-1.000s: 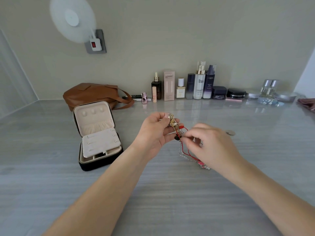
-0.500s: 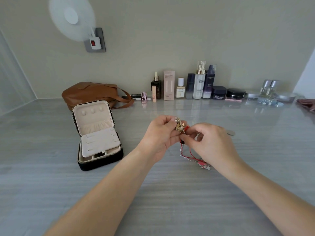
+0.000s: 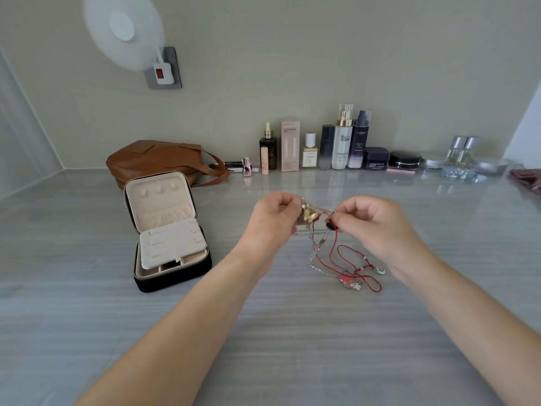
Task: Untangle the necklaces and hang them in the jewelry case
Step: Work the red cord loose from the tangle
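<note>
Since the left hand [image 3: 272, 218], gripping the gold clump [image 3: 307, 213], and right hand [image 3: 377, 227], pinching the red cord [image 3: 331, 253], have drawn apart, strands hang looser; the case [image 3: 175, 279] at nine o'clock waits.

The left hand [image 3: 273, 219] and right hand [image 3: 377, 227] now stand farther apart than a second ago, the right hand having shifted to the right. The necklaces [image 3: 310, 215], previously bunched tight between the fingers, are drawn out across the gap. The red cord [image 3: 332, 253] and silver chain [image 3: 313, 259] now hang lower in wider loops onto the worktop [image 3: 292, 332]. A white charm [image 3: 380, 269], earlier hidden behind the right hand, is exposed.
</note>
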The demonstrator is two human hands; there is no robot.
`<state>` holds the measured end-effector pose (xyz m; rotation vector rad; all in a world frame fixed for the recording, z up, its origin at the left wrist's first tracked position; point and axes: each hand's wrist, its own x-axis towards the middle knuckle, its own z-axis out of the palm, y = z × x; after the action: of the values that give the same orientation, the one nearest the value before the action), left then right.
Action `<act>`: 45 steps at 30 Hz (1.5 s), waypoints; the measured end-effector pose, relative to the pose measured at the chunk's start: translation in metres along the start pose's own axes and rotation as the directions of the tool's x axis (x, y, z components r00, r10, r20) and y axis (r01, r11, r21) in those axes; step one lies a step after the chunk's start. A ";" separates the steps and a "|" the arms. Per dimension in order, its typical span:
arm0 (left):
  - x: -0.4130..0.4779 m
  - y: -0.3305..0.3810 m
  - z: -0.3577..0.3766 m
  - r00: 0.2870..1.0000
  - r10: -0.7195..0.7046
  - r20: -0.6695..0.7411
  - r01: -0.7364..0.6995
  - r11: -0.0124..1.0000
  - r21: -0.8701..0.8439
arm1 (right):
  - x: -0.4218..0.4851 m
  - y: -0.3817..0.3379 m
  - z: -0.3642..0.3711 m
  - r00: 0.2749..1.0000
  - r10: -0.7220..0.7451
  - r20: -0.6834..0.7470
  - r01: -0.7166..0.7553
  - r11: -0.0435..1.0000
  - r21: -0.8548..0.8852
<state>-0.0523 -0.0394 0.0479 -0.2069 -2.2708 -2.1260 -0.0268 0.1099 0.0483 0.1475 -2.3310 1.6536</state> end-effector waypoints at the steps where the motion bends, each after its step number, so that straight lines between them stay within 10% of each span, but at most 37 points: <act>1: -0.001 0.001 -0.001 1.000 0.006 0.021 -0.006 1.000 -0.019 | 0.000 -0.002 -0.002 1.000 0.019 0.006 -0.019 0.999 0.031; 10: -0.006 0.017 -0.010 0.984 0.093 0.151 -0.047 0.957 -0.285 | 0.008 -0.023 -0.015 0.992 0.033 0.122 -0.050 0.989 0.139; 20: -0.008 0.016 -0.010 0.962 0.088 0.256 -0.075 0.995 -0.060 | 0.015 -0.038 -0.014 0.986 -0.038 0.163 0.032 0.999 0.037; 28: -0.001 0.016 -0.024 0.985 0.061 0.160 -0.073 0.995 0.067 | 0.024 -0.028 -0.011 0.985 0.051 0.165 -0.073 0.989 0.125; 45: 0.005 0.015 -0.024 0.988 -0.097 0.117 0.120 0.971 -0.208 | 0.028 -0.004 -0.001 0.969 0.062 0.239 -0.101 0.983 0.152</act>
<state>-0.0575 -0.0617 0.0646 -0.2086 -2.1491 -2.4751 -0.0524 0.1114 0.0597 0.2978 -2.3928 1.9647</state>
